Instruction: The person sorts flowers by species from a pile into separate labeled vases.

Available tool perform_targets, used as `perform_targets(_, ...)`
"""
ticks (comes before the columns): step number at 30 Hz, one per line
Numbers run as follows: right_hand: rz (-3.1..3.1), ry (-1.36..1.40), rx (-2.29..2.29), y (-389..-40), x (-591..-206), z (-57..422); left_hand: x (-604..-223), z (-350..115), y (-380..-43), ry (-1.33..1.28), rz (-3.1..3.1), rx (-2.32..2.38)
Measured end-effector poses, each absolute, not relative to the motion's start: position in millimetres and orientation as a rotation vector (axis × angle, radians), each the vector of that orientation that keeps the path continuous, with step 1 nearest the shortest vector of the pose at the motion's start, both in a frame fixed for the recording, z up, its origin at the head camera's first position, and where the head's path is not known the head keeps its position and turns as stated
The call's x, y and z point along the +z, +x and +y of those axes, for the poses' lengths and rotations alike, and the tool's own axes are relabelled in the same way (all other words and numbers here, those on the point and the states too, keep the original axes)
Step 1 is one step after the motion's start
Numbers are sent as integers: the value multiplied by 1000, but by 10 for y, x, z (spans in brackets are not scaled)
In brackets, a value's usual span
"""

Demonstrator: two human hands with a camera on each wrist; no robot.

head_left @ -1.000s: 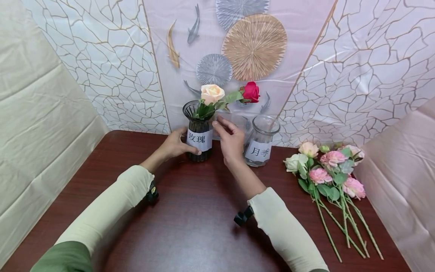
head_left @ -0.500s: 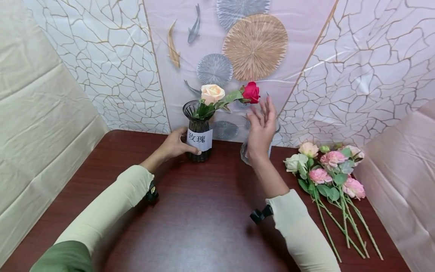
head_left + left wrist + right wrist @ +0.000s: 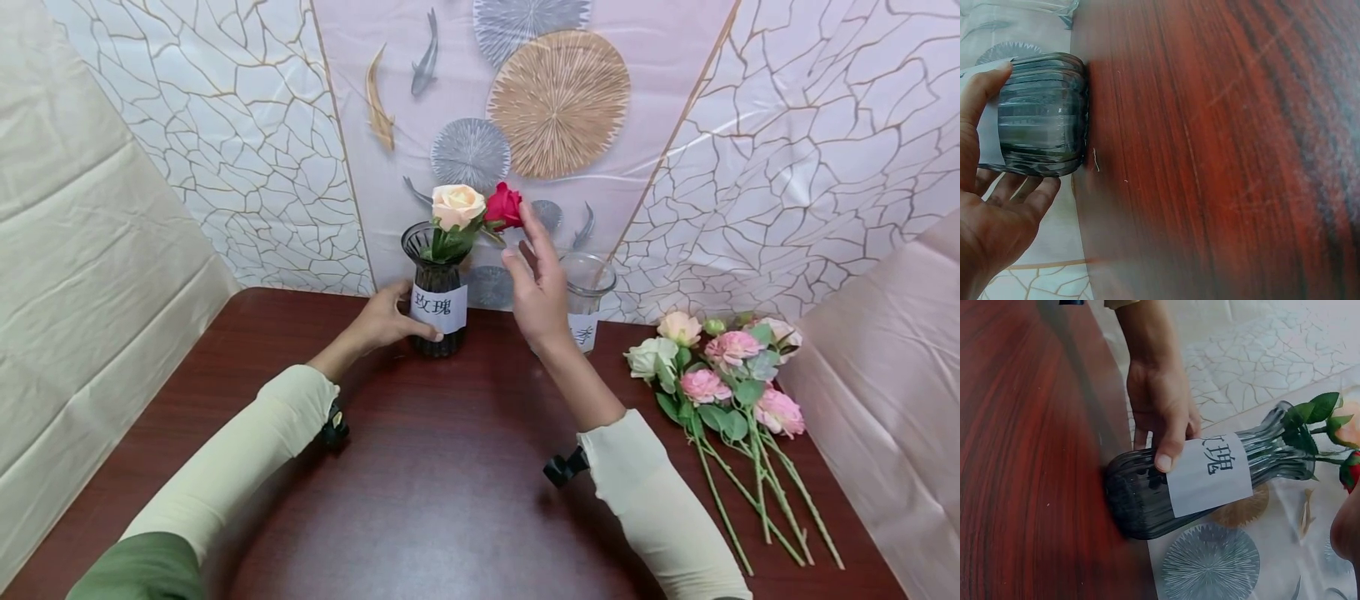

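- Our left grip (image 3: 386, 318) wraps the dark vase (image 3: 441, 278), upright on the tabletop (image 3: 420, 483).
- Our right grip (image 3: 543, 296) holds nothing, fingers extended at the red rose (image 3: 503, 207); we cannot tell whether they touch.
- We'd expect the vase to be stiff, slick and breakable, best held round its lower body; the rose, light and soft, best taken by its stem.
- The peach rose (image 3: 457, 207) leans from the vase's mouth.
- Rightward stands a clear vase (image 3: 591, 292), partly hidden.

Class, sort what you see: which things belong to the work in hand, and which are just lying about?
In the work: left hand, dark vase, cream rose, red rose, right hand.
Not in use, perhaps for later: clear jar, loose flowers.
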State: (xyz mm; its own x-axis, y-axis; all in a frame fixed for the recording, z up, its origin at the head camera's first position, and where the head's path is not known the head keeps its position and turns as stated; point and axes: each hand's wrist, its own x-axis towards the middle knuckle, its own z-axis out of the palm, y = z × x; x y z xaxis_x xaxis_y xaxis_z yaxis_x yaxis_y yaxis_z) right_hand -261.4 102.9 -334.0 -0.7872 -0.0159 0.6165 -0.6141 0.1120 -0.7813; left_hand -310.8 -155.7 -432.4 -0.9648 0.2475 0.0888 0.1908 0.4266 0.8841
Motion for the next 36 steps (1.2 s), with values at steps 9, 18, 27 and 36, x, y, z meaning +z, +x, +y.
perform_targets(9, -2040, 636, 1742, -2596, -3394, 1005, -4326, -1556, -3120, 401, 2595, 1614)
perform_targets(18, -2005, 561, 1873, -2567, -3563, 1069, -4306, -1554, -3100, 395, 2607, 1601)
perform_targets(27, -2063, 501, 1848, -2511, -3644, 1222, -4317, -1560, -3111, 393, 2613, 1586)
perform_targets(36, -2038, 476, 1863, -2468, -3708, 1398, -4297, -1565, -3103, 372, 2611, 1565)
